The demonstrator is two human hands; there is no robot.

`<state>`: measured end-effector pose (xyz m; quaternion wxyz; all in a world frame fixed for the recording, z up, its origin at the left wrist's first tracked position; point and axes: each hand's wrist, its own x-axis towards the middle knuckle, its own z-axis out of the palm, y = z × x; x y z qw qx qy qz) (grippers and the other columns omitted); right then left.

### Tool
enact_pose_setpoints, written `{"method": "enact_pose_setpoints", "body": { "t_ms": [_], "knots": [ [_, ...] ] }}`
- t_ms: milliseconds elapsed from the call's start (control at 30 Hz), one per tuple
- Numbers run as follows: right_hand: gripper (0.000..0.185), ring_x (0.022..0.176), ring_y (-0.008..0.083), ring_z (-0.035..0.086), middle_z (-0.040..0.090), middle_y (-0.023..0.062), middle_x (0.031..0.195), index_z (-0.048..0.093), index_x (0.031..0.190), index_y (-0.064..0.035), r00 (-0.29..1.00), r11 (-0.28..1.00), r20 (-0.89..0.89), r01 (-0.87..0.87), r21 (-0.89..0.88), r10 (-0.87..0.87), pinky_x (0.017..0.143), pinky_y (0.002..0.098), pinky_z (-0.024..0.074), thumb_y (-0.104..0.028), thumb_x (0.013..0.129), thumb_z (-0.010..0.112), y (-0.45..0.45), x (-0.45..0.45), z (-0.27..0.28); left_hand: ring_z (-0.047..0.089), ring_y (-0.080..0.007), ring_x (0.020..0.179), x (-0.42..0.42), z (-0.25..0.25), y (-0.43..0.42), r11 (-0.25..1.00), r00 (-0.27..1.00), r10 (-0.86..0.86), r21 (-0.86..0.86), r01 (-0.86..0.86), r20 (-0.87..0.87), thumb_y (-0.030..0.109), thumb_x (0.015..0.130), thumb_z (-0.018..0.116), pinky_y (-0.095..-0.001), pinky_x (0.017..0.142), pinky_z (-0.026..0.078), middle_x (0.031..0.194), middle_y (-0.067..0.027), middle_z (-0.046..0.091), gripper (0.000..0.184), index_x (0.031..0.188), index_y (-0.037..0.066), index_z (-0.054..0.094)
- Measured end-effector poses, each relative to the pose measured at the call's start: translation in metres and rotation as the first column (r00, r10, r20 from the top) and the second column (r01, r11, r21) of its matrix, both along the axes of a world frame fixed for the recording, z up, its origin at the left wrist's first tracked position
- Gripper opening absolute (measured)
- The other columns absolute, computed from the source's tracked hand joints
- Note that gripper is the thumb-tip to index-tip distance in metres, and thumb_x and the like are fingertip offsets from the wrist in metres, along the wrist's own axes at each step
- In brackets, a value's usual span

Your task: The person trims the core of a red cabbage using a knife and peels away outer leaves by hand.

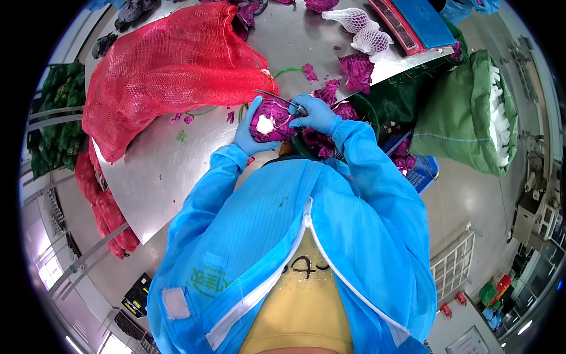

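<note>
A purple cabbage (274, 117) with a white cut stem rests in my left hand (246, 134), whose gloved fingers wrap around its left side and underside. My right hand (317, 114), also in a blue glove, is closed on a knife (282, 98). Its thin blade runs along the far side of the cabbage; the handle is mostly hidden by the fingers. Loose purple leaves (327, 92) lie just beyond my right hand. A large red mesh sack (177, 71) lies on the metal table (147, 189) to the left of the cabbage.
White foam net sleeves (370, 40) and a red scale with a blue top (421, 23) sit at the far right. A green woven sack (454, 121) and a blue basket (425, 171) stand right of the table. More red sacks (109, 218) are at the left.
</note>
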<state>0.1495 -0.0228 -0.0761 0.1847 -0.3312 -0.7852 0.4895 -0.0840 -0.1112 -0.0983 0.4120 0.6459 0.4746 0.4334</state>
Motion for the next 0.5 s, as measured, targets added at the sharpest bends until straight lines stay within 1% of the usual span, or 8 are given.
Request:
{"method": "enact_pose_setpoints", "body": {
  "t_ms": [67, 100, 133, 233, 300, 333, 400, 500],
  "knots": [
    [0.037, 0.082, 0.023, 0.056, 0.057, 0.0083, 0.086, 0.058, 0.09, -0.0059, 0.997, 0.992, -0.077, 0.003, -0.127, -0.013, 0.076, 0.0333, 0.0454, -0.025, 0.069, 0.081, 0.001, 0.0, -0.006, 0.045, -0.0269, 0.127, 0.001, 0.006, 0.001, 0.996, 0.999, -0.031, -0.084, 0.032, 0.021, 0.018, 0.049, 0.09, -0.0374, 0.107, 0.038, 0.142, -0.0152, 0.038, 0.121, 0.148, 0.01, 0.021],
    [0.036, 0.08, 0.0174, 0.053, 0.056, 0.0053, 0.084, 0.057, 0.09, -0.0056, 0.989, 0.973, -0.147, -0.006, -0.23, -0.029, 0.076, 0.0308, 0.0448, -0.021, 0.069, 0.081, 0.002, -0.001, -0.01, 0.043, -0.0259, 0.129, 0.002, 0.008, 0.001, 0.986, 0.993, -0.03, -0.162, 0.049, 0.117, 0.014, 0.049, 0.09, -0.037, 0.109, 0.036, 0.144, -0.0136, 0.037, 0.121, 0.148, 0.01, 0.021],
    [0.035, 0.08, 0.0134, 0.051, 0.055, 0.0024, 0.084, 0.056, 0.09, -0.0049, 0.976, 0.954, -0.211, -0.018, -0.301, -0.048, 0.075, 0.0296, 0.0445, -0.018, 0.07, 0.082, 0.002, -0.002, -0.015, 0.043, -0.0259, 0.129, 0.002, 0.008, 0.003, 0.987, 0.993, -0.012, -0.155, 0.03, 0.119, 0.014, 0.049, 0.09, -0.037, 0.109, 0.036, 0.144, -0.0136, 0.037, 0.121, 0.148, 0.01, 0.021],
    [0.035, 0.081, 0.0118, 0.051, 0.054, 0.0009, 0.085, 0.055, 0.092, -0.0048, 0.957, 0.909, -0.289, -0.092, -0.407, -0.032, 0.077, 0.0287, 0.0441, -0.016, 0.071, 0.082, 0.006, -0.006, -0.024, 0.038, -0.0252, 0.133, 0.003, 0.013, 0.004, 0.982, 0.969, -0.011, -0.181, 0.058, 0.248, 0.009, 0.052, 0.088, -0.0367, 0.112, 0.03, 0.146, -0.0105, 0.034, 0.118, 0.149, 0.012, 0.021],
    [0.035, 0.072, 0.0086, 0.055, 0.054, -0.0001, 0.084, 0.054, 0.098, -0.0076, 0.932, 0.836, -0.327, -0.052, -0.546, -0.155, 0.061, 0.024, 0.0483, -0.012, 0.074, 0.08, 0.007, -0.009, -0.029, 0.037, -0.0249, 0.133, 0.001, 0.012, 0.007, 0.981, 0.971, 0.005, -0.189, 0.041, 0.238, 0.009, 0.052, 0.088, -0.0368, 0.113, 0.029, 0.147, -0.0105, 0.034, 0.118, 0.149, 0.012, 0.021],
    [0.035, 0.072, 0.0086, 0.055, 0.054, -0.0001, 0.084, 0.054, 0.098, -0.0076, 0.933, 0.838, -0.33, -0.065, -0.542, -0.141, 0.061, 0.024, 0.0483, -0.012, 0.074, 0.08, 0.008, -0.01, -0.031, 0.036, -0.0247, 0.133, -0.002, 0.012, 0.009, 0.979, 0.974, 0.005, -0.198, 0.041, 0.228, 0.008, 0.051, 0.088, -0.0369, 0.113, 0.029, 0.147, -0.0104, 0.033, 0.118, 0.149, 0.013, 0.021],
    [0.034, 0.063, 0.0084, 0.055, 0.054, 0.0004, 0.081, 0.054, 0.098, -0.0075, 0.922, 0.788, -0.339, -0.064, -0.612, -0.189, 0.05, 0.0219, 0.0469, -0.01, 0.075, 0.078, 0.012, -0.013, -0.037, 0.036, -0.0246, 0.134, -0.004, 0.01, 0.012, 0.98, 0.971, 0.015, -0.195, 0.032, 0.237, 0.008, 0.05, 0.087, -0.0369, 0.114, 0.028, 0.147, -0.0101, 0.033, 0.119, 0.149, 0.013, 0.021],
    [0.031, 0.06, 0.0092, 0.055, 0.054, 0.0003, 0.076, 0.054, 0.093, -0.0069, 0.927, 0.77, -0.323, -0.061, -0.635, -0.192, 0.049, 0.0232, 0.0469, -0.009, 0.074, 0.078, 0.017, -0.011, -0.036, 0.036, -0.0248, 0.133, -0.003, 0.01, 0.015, 0.976, 0.971, 0.014, -0.214, 0.038, 0.239, 0.007, 0.05, 0.087, -0.0369, 0.114, 0.028, 0.147, -0.0099, 0.033, 0.118, 0.149, 0.013, 0.022]
  ]
}}
